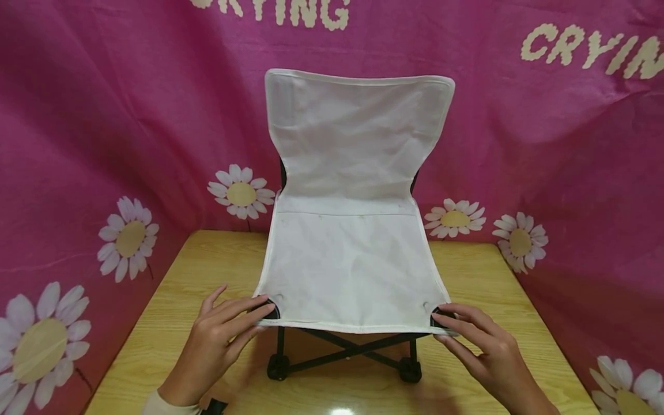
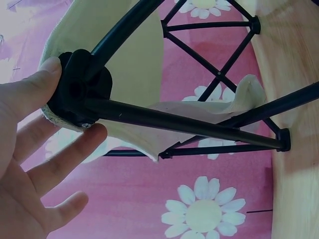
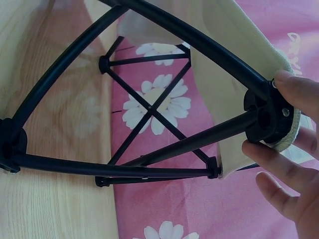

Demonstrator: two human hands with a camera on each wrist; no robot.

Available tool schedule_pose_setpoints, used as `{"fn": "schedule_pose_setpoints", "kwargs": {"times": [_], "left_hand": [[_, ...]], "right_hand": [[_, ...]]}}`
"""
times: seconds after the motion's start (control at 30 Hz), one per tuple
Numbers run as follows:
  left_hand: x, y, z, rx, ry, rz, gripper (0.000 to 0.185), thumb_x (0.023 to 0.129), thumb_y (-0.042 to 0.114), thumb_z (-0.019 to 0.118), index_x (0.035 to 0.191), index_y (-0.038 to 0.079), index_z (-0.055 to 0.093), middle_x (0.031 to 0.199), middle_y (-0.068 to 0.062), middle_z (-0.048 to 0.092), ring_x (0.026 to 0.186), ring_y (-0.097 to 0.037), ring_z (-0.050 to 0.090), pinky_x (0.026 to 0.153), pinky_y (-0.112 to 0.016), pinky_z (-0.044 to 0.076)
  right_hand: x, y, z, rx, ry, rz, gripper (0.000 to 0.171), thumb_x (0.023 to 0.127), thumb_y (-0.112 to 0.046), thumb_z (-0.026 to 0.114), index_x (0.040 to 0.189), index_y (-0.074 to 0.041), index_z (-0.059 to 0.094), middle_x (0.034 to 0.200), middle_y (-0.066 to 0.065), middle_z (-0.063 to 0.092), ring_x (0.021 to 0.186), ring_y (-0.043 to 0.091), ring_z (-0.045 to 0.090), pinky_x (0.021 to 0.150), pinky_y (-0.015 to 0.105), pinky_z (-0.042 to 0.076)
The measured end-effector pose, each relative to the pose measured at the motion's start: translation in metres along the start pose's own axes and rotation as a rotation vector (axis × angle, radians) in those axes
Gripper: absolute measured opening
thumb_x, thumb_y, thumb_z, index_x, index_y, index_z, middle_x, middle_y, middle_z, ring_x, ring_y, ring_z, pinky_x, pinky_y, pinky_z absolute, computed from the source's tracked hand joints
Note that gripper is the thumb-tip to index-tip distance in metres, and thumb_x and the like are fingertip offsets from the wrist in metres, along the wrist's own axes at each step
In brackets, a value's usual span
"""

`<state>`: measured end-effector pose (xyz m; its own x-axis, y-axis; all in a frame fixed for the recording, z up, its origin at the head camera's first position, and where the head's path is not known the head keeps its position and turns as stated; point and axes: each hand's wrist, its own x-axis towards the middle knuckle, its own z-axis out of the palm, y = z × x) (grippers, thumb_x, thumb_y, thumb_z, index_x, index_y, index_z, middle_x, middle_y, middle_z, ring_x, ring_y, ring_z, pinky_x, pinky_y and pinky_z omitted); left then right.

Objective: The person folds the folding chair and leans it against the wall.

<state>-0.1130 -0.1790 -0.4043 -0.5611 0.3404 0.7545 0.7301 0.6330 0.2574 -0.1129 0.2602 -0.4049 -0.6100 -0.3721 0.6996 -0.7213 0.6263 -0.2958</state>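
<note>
Small folding camp chair [image 1: 353, 253] stands at centre frame on a wooden surface [image 1: 482, 271].
The left hand [image 1: 220, 337] pinches its front-left seat corner [image 1: 270, 309]; the right hand [image 1: 479, 346] pinches the front-right corner [image 1: 440, 317], before a pink daisy-print backdrop [image 1: 104, 144].

From my feed I see a light wooden table [image 1: 493, 271] with a pale grain, glossy enough that a bright spot of overhead light shines on its near edge. A magenta cloth backdrop [image 1: 104, 115] hangs behind it and wraps in along the left and right sides, printed with white daisies [image 1: 241, 193] with yellow centres. Cream lettering [image 1: 591, 49] runs across the far top of the cloth, cut off by the edge of my view.
</note>
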Motion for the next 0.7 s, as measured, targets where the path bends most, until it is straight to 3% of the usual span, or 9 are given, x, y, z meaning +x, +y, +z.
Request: {"fn": "schedule_pose_setpoints", "kwargs": {"times": [0.2,0.43,0.7], "left_hand": [[0.0012,-0.0003,0.0030,-0.009,0.049,0.024,0.035,0.097,0.040,0.051,0.115,0.019,0.073,0.115,-0.002,0.069,0.097,-0.020,0.067,0.108,-0.056,0.025],[0.0045,-0.0005,0.0050,-0.037,0.055,0.014,0.034,0.097,0.038,0.053,0.114,0.018,0.073,0.115,-0.002,0.069,0.101,-0.020,0.065,0.104,-0.062,0.028],[0.0050,-0.0002,0.0055,-0.049,0.055,0.003,0.028,0.093,0.032,0.060,0.114,0.019,0.073,0.115,-0.001,0.068,0.104,-0.020,0.063,0.102,-0.063,0.030]], "right_hand": [[0.0005,-0.0013,0.0013,0.016,0.015,-0.003,0.036,0.080,-0.015,0.078,0.115,-0.011,0.072,0.119,0.008,0.062,0.104,0.011,0.060,0.084,0.009,0.045],[0.0033,-0.0019,0.0011,0.023,0.036,-0.010,0.033,0.090,-0.032,0.066,0.113,-0.010,0.072,0.118,0.010,0.063,0.105,0.011,0.060,0.086,0.009,0.044],[0.0051,-0.0041,0.0044,0.050,0.060,-0.022,0.034,0.090,-0.033,0.065,0.112,-0.008,0.073,0.115,0.011,0.063,0.102,0.013,0.061,0.088,0.009,0.044]]}}
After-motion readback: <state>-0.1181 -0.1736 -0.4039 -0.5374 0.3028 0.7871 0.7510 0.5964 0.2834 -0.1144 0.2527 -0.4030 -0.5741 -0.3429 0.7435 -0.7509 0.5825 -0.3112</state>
